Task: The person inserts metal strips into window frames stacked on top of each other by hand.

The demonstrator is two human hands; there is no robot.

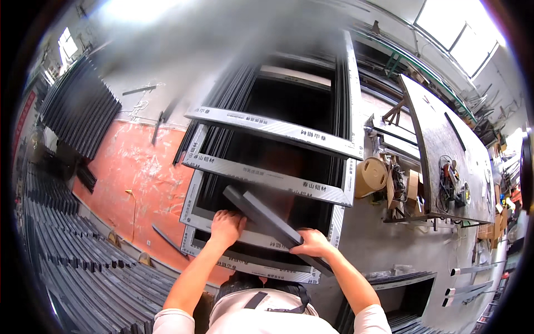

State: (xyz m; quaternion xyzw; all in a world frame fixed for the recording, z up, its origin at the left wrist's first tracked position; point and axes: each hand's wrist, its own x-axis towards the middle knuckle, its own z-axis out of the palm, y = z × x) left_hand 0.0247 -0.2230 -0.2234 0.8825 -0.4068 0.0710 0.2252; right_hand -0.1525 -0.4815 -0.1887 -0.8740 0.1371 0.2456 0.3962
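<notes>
In front of me stands a stack of dark rectangular metal frames (267, 172), with white printed protective film on their rails. A dark grey metal profile bar (267, 218) lies slantwise across the nearer frames, from upper left to lower right. My right hand (312, 243) is closed round its lower right part. On the nearer frame rail (258, 238), left of the bar, my left hand (227, 228) has its fingers curled over the edge. The undersides of both hands' grips are hidden.
Long dark profiles (94, 267) lie in rows at lower left, near an orange-red sheet (142, 178). To the right are a worktable (450, 150) with tools and cables, a round tan container (371, 173) and boxes. Another dark frame (403, 300) stands at lower right.
</notes>
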